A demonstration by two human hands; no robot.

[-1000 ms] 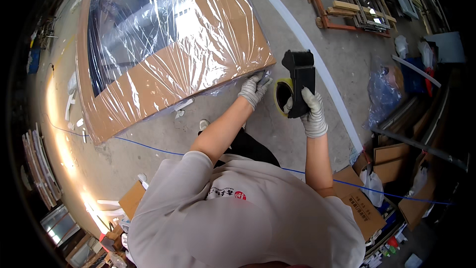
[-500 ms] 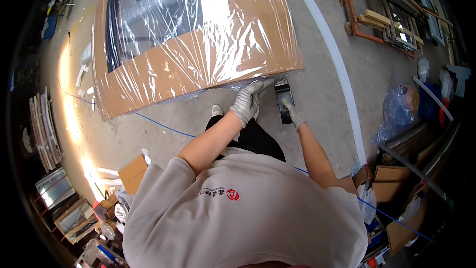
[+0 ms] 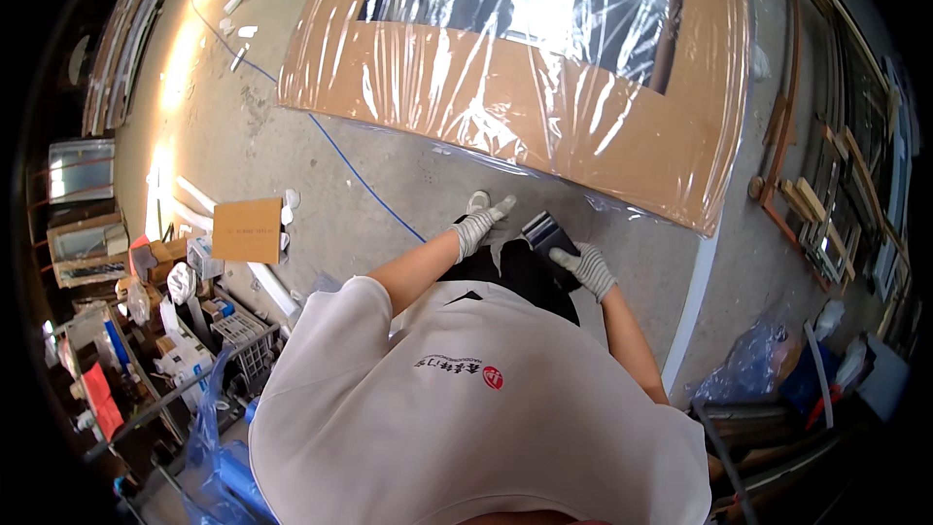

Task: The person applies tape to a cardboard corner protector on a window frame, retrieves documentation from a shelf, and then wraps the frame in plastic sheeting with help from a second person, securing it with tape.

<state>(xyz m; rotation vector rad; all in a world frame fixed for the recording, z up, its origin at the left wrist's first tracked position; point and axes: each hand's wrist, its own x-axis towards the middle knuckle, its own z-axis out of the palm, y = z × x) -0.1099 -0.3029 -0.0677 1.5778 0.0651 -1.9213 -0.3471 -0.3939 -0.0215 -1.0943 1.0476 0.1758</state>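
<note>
A large flat panel (image 3: 622, 141) lies across the upper middle, edged in brown cardboard, with dark glass in its centre. Clear shiny film (image 3: 437, 68) covers it, and loose film hangs along its near edge. My left hand (image 3: 481, 224), in a striped grey-white glove, is just below that edge. Its fingers stretch out with nothing visible in them, and it does not touch the panel. To its right, my gloved right hand (image 3: 590, 270) grips a black handheld tool with a wide, squared end (image 3: 547, 233). The tool's exact kind cannot be made out; its end points toward the panel.
A blue cord (image 3: 355, 175) runs over the concrete floor on the left. Beyond it lie a cardboard sheet (image 3: 246, 230) and a grey crate (image 3: 255, 355). Wooden and metal frames (image 3: 812, 214) lean at right, near a white strip (image 3: 692, 301) and clear plastic (image 3: 743, 365).
My view has turned, so the panel sits farther right. Both hands have drawn back from the panel's edge, and my left hand is farther from the black tool, which remains in my right hand.
</note>
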